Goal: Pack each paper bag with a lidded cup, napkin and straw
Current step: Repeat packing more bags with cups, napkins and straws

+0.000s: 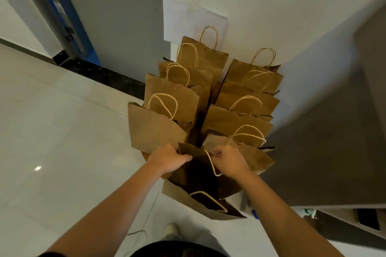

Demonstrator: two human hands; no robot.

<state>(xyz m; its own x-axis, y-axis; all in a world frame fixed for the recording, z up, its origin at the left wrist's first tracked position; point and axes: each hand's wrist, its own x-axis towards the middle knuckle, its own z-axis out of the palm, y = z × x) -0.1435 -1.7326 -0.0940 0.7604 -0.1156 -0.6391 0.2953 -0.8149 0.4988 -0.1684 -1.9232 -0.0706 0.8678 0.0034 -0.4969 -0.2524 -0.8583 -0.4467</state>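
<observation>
The left hand (167, 159) is gripping the left edge of the nearest bag (200, 175), its fingers (184, 158) curled tight over the paper rim. The bag is standing open at the front of the tabletop (146, 157), dark inside, so what it holds cannot be told. The right hand (228, 161) is pinching the bag's far rim beside a handle (212, 165), fingers bent close together. Behind it, more bags (236, 120) are standing in two rows running back to the wall (271, 6). A paper (188, 19) is leaning there.
</observation>
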